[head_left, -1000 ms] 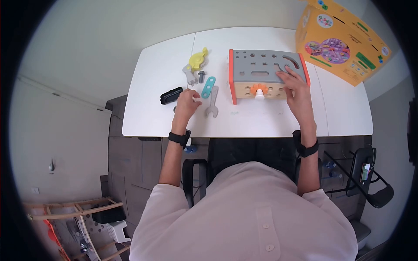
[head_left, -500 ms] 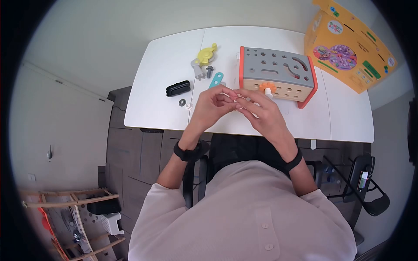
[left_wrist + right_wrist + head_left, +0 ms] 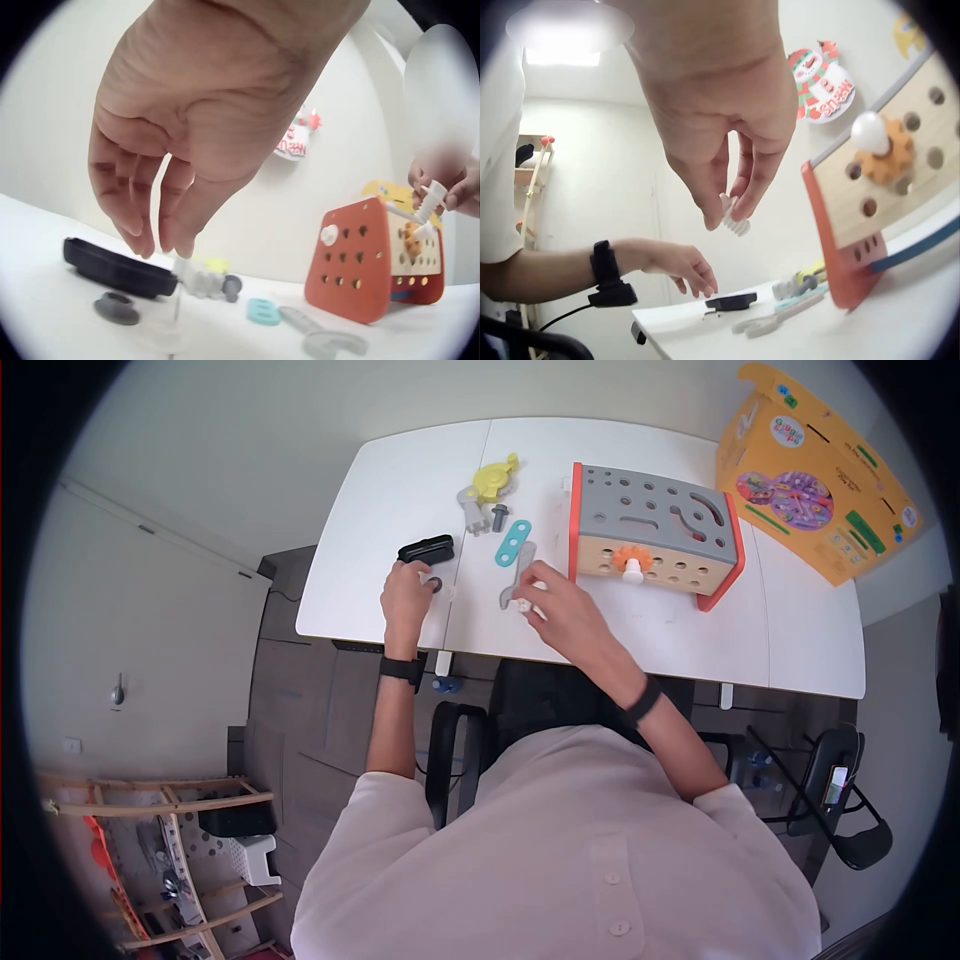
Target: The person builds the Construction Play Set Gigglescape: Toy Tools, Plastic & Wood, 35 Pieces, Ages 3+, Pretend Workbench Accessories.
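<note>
My right hand (image 3: 565, 615) pinches a white toy screw (image 3: 736, 217) between thumb and fingertips; in the head view it is over the grey toy wrench (image 3: 522, 565). My left hand (image 3: 405, 605) hovers over the left part of the table with relaxed, downward-pointing fingers. Below its fingertips, a dark grey flanged round piece (image 3: 117, 307) lies on the table, beside a blurred whitish ring (image 3: 161, 337). Just beyond that hand is a long black piece (image 3: 426, 549). A toy workbench (image 3: 655, 510) with a grey top and red sides carries an orange gear (image 3: 632, 558) on its front.
A teal strip with holes (image 3: 513, 544), a grey bolt (image 3: 499, 518) and a yellow and grey toy piece (image 3: 493, 480) lie left of the workbench. A yellow carton (image 3: 820, 480) stands at the table's back right.
My right hand left the workbench and met my left hand in front of it. Now they are apart: the left back by the black piece, the right near the wrench with the white screw.
</note>
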